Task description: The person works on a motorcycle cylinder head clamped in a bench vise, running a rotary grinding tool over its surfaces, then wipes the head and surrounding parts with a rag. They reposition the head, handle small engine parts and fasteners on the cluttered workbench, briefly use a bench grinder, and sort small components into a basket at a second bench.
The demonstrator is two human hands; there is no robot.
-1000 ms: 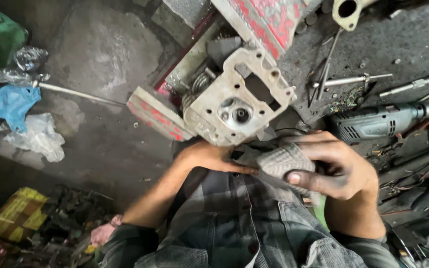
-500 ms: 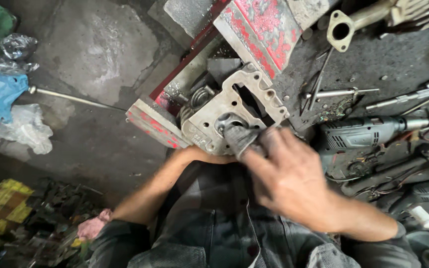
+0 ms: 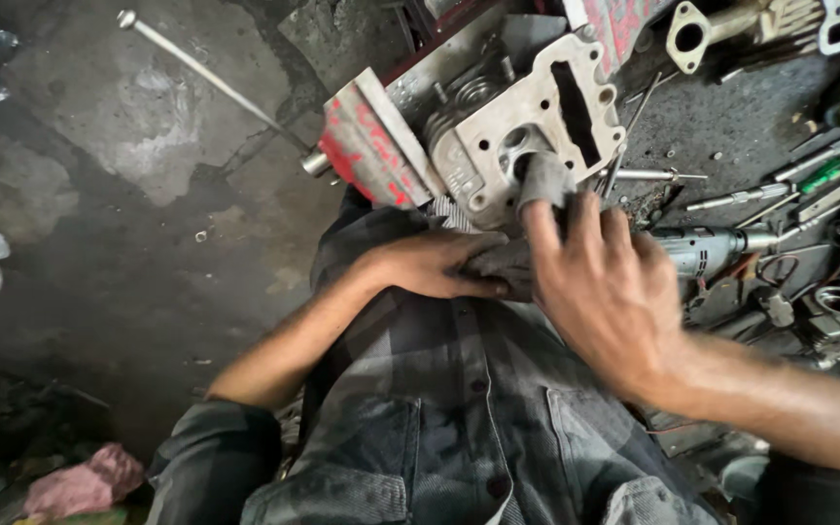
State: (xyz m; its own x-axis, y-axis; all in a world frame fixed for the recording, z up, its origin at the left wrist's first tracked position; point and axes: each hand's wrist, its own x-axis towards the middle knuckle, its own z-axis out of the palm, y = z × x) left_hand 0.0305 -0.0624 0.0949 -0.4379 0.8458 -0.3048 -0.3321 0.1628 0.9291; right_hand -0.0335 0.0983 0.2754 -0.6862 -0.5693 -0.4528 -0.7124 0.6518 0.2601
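My right hand [image 3: 607, 292] presses a grimy grey rag [image 3: 542, 182] with extended fingers into a round port of the pale cast-aluminium cylinder head [image 3: 527, 126]. My left hand [image 3: 437, 263], just below it, closes on the rag's trailing end. The head sits clamped in a red-painted bench vise [image 3: 371, 141]; a grey electric drill [image 3: 712, 250] lies nearby.

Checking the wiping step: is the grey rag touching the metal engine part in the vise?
Touching. The head view shows the right hand pressing the grey rag into the engine part.
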